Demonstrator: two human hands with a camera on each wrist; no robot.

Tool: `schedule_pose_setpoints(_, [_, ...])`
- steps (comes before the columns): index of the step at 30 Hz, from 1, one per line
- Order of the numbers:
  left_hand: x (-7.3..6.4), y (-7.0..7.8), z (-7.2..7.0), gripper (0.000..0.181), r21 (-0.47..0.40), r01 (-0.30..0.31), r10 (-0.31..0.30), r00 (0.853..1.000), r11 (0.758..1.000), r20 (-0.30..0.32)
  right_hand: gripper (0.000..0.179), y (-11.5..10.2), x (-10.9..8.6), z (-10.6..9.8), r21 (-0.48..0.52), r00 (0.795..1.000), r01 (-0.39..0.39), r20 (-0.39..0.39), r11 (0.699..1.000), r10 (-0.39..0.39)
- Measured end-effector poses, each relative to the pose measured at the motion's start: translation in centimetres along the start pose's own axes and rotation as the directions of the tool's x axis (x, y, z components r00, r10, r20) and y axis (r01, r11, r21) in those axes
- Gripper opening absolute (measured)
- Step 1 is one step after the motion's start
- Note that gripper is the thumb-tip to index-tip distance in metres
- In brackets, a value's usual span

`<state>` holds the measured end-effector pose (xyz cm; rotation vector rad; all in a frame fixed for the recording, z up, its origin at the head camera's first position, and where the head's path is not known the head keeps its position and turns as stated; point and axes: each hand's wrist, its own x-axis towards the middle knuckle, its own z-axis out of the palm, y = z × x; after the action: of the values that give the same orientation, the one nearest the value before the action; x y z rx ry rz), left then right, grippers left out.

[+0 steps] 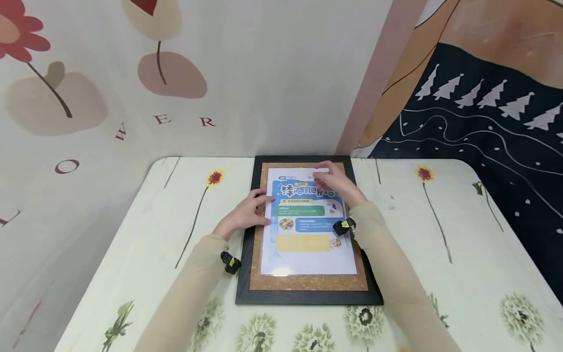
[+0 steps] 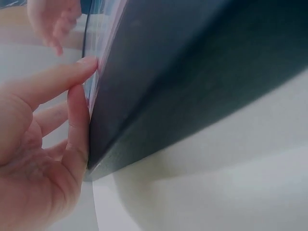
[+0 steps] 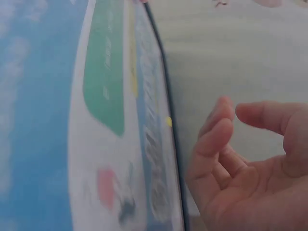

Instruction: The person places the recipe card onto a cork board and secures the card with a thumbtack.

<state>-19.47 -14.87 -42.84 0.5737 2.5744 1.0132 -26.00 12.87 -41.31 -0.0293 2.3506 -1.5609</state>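
Note:
A printed poster in a shiny clear sleeve (image 1: 308,264), blue with green and yellow text boxes, lies on a cork board (image 1: 308,282) with a black frame (image 1: 308,297). My left hand (image 1: 246,209) rests at the poster's left edge, fingertips against it. In the left wrist view that hand's fingers (image 2: 79,72) meet the sheet beside the frame. Over the poster's upper right is my right hand (image 1: 336,182), thumb and bent fingers apart with nothing between them. A small yellow pin head (image 3: 169,121) shows at the poster's top edge in the right wrist view.
The board lies on a table (image 1: 167,234) covered with a flower-print cloth, its far end by a pale curtain (image 1: 272,98) with printed shapes and letters. At the right hangs a dark tree-print fabric (image 1: 484,132). A black wrist camera (image 1: 344,226) sits over the poster's right side.

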Motion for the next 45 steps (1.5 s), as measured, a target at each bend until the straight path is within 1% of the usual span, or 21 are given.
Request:
schedule_pose_setpoints(3, [0.1,0.1,-0.1,0.063,0.031,-0.004,0.004,1.0,0.999,-0.004,0.05,0.3,-1.3,-1.3,-0.003,0.999,0.029,0.037,1.0,-0.029])
schedule_pose_setpoints(6, [0.1,0.3,0.0,0.064,0.077,-0.01,0.009,1.0,0.997,0.012,0.052,0.9,-2.6,-2.8,0.01,0.997,0.055,0.057,0.998,-0.056])
schedule_pose_setpoints(10, [0.2,0.5,0.2,0.064,0.115,-0.021,0.017,0.999,0.993,0.037,0.054,2.3,-4.5,-5.4,0.024,0.999,0.031,0.037,0.999,-0.032])
schedule_pose_setpoints(14, [0.2,0.5,0.4,0.064,0.128,-0.022,0.018,0.999,0.991,0.037,0.053,4.1,-6.0,-7.9,0.001,1.0,0.006,0.004,1.0,-0.006])
schedule_pose_setpoints(19, [0.2,0.6,0.3,0.064,0.129,-0.012,0.008,0.999,0.992,0.034,0.055,5.5,-7.6,-10.0,-0.041,1.0,0.001,-0.009,0.999,-0.002])
schedule_pose_setpoints(23, [0.1,0.5,0.3,0.064,0.121,-0.005,0.001,0.999,0.993,0.036,0.055,6.4,-8.6,-11.0,-0.061,1.0,0.007,0.006,0.998,-0.007])
schedule_pose_setpoints(26, [0.1,0.5,0.4,0.065,0.114,0.001,-0.005,0.999,0.994,0.038,0.055,7.0,-9.1,-11.6,-0.084,1.0,-0.005,0.017,0.996,0.007])
schedule_pose_setpoints(30, [0.2,0.5,0.3,0.065,0.113,-0.002,-0.002,0.999,0.994,0.035,0.051,7.5,-9.6,-12.3,-0.12,1.0,-0.002,0.01,0.993,0.003])
schedule_pose_setpoints(35, [0.3,0.8,0.1,0.064,0.128,-0.015,0.009,0.999,0.992,0.047,0.045,7.9,-10.7,-13.3,-0.18,0.999,0.035,-0.019,0.983,-0.039])
schedule_pose_setpoints(38, [0.3,0.7,0.2,0.064,0.134,-0.019,0.012,0.999,0.991,0.052,0.044,8.2,-11.3,-13.8,-0.218,0.998,0.021,-0.048,0.976,-0.033])
schedule_pose_setpoints(42, [0.5,0.4,0.2,0.064,0.131,-0.014,0.007,0.999,0.991,0.054,0.043,8.6,-11.5,-14.2,-0.243,0.998,0.003,-0.06,0.97,-0.019])
schedule_pose_setpoints(45, [0.4,0.1,0.1,0.064,0.122,-0.023,0.018,0.999,0.992,0.045,0.042,9.1,-11.3,-14.1,-0.249,0.999,0.003,-0.046,0.969,-0.015])
